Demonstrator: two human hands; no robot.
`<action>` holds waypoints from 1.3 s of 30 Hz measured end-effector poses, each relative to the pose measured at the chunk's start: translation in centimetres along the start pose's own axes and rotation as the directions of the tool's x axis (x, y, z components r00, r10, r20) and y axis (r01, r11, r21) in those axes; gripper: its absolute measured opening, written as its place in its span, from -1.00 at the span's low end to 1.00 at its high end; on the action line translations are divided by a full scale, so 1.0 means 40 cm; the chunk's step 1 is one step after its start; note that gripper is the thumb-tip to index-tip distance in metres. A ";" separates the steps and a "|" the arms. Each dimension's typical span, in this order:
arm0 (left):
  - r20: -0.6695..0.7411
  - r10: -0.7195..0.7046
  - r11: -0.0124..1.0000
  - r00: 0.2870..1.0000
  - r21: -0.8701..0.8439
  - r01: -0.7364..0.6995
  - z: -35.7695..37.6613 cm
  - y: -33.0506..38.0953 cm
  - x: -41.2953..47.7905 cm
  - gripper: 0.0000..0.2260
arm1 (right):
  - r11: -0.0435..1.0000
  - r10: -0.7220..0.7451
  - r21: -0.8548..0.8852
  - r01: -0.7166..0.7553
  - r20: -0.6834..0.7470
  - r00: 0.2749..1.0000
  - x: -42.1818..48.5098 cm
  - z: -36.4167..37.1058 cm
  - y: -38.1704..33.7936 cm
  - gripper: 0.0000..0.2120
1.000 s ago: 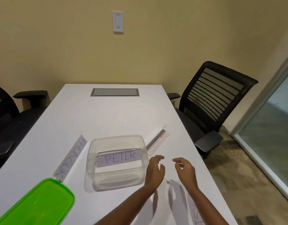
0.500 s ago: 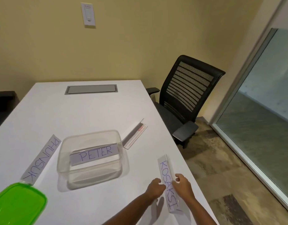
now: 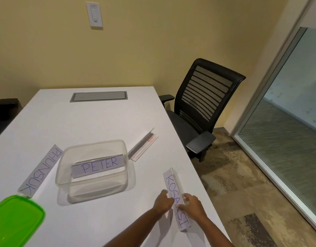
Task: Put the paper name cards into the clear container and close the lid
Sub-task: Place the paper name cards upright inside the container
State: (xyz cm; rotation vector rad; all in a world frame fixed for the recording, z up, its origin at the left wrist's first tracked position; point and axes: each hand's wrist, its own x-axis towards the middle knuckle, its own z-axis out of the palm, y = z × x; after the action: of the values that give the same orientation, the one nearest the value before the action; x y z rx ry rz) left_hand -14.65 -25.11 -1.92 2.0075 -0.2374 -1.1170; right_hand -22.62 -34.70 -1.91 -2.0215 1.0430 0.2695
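Observation:
A clear container stands open on the white table, with a paper card reading PETER leaning inside it. Near the table's right edge lies a name card in a clear holder reading KOSAKSI. My left hand pinches its left side and my right hand its right side. Another holder reading PHUNSUK lies left of the container. An empty clear holder rests to the container's right. The green lid lies at the near left.
A black mesh office chair stands close to the table's right side. A grey cable hatch is set into the table's far end. Part of another dark chair shows at the left. A glass wall runs along the right.
Both hands have moved from beside the container to the KOSAKSI card near the right edge and taken hold of it. My view has swung to the right.

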 end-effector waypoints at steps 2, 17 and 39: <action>-0.075 0.045 0.994 0.996 0.101 -0.037 -0.021 0.011 0.005 -0.54 | 0.998 -0.045 -0.041 0.046 0.031 0.999 0.010 -0.015 0.008 -0.43; -0.158 0.096 0.995 0.983 0.007 -0.096 -0.087 0.039 0.070 -0.77 | 0.947 0.190 0.303 -0.102 -0.276 0.942 0.010 -0.036 0.136 -0.49; -0.394 0.179 0.952 0.901 -0.161 -0.260 -0.221 0.053 0.031 -0.74 | 0.943 -0.008 0.310 0.125 -0.352 0.936 0.051 -0.127 -0.020 -0.72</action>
State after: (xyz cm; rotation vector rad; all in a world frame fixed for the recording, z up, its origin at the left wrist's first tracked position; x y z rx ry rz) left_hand -6.58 -22.18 1.31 1.9036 -0.1362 -0.5719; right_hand -21.59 -39.44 0.72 -1.8281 1.1420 -0.2953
